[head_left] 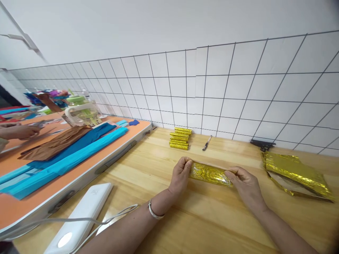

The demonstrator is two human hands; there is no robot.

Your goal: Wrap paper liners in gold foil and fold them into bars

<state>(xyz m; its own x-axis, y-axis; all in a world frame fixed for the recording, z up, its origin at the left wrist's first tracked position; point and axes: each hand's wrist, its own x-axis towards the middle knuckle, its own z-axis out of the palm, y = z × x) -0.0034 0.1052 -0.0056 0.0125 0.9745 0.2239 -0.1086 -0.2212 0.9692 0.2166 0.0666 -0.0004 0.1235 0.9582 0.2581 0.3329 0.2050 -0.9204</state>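
A folded strip of gold foil paper with an embossed pattern is stretched between my two hands above the wooden table. My left hand pinches its left end, thumb on top. Its right end is gripped by my right hand, also between thumb and fingers. Beyond the strip, near the wall, lies a small stack of narrow folded gold pieces. To the right, a pile of gold foil sheets rests on the table, with a black clip at its far corner.
A pen lies near the tiled wall. At left are a white power bank-like device with cables and an orange table bearing blue and brown paper and a jug. Another person's hand shows at far left.
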